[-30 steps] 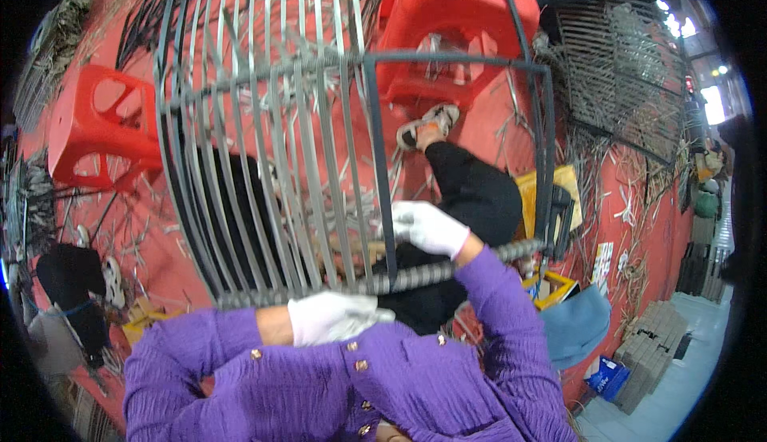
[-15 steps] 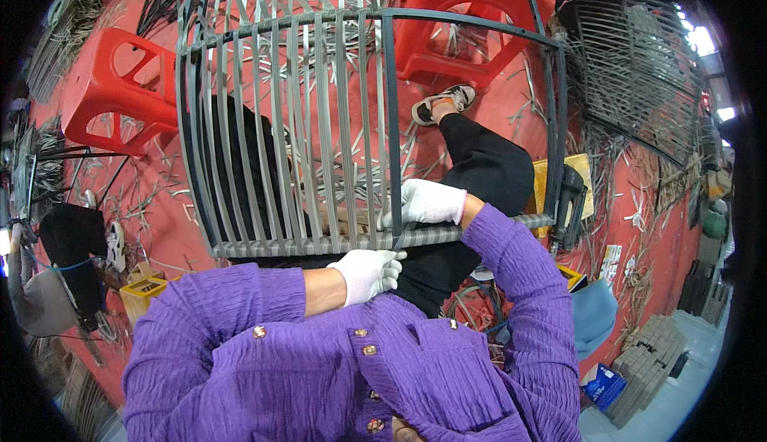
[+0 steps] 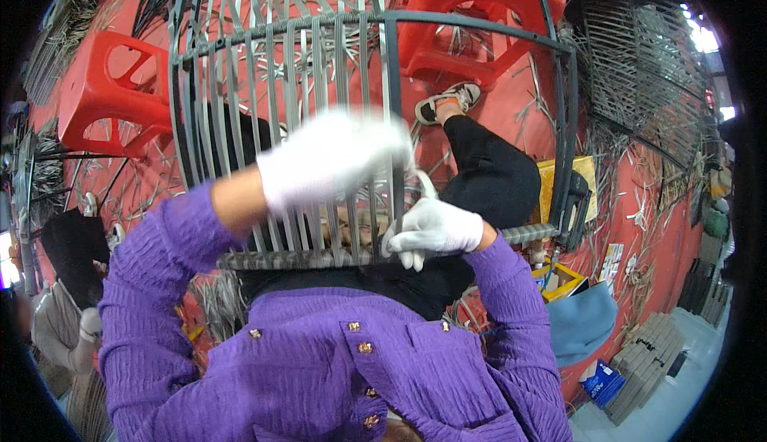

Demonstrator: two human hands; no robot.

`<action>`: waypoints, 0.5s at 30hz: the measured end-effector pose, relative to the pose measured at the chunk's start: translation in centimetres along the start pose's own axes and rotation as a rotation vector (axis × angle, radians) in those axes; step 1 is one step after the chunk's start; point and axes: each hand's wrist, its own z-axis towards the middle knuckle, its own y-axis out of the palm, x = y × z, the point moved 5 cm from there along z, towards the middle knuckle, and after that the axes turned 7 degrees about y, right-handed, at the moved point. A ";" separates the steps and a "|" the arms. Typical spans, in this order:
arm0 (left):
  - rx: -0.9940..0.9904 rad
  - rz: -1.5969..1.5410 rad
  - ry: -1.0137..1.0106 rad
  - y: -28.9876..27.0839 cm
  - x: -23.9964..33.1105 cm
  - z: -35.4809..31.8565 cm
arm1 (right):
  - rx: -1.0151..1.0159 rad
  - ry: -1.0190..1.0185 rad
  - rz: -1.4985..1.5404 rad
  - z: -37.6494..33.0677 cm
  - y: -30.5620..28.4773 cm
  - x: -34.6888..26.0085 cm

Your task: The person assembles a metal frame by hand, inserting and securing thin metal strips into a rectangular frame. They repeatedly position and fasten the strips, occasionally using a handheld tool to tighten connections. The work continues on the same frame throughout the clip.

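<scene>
A dark metal frame stands over my lap, with flat grey strips stretched across its left part. Grey strip also wraps its near rail. My left hand, in a white glove, is raised above the strips beside the middle bar. Motion smears its fingers, so its grip is unclear. Lower down, my gloved right hand is at the near rail by the foot of that bar, its fingers bent together. What they pinch cannot be made out. A narrow pale piece shows between both hands, perhaps strip.
Red plastic stools stand at the left and beyond the frame. Another strip-covered frame leans at the far right. Strip scraps litter the red floor. A yellow box and blue cloth lie right. Another person's gloved hand shows left.
My left hand has risen from below the near rail to above the strips. My right hand has moved slightly down and right. The near rail has shifted slightly toward me.
</scene>
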 end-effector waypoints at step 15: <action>0.658 0.758 0.236 -9.2 -3.9 5.5 | 0.828 -0.374 -0.929 3.0 -20.7 -22.1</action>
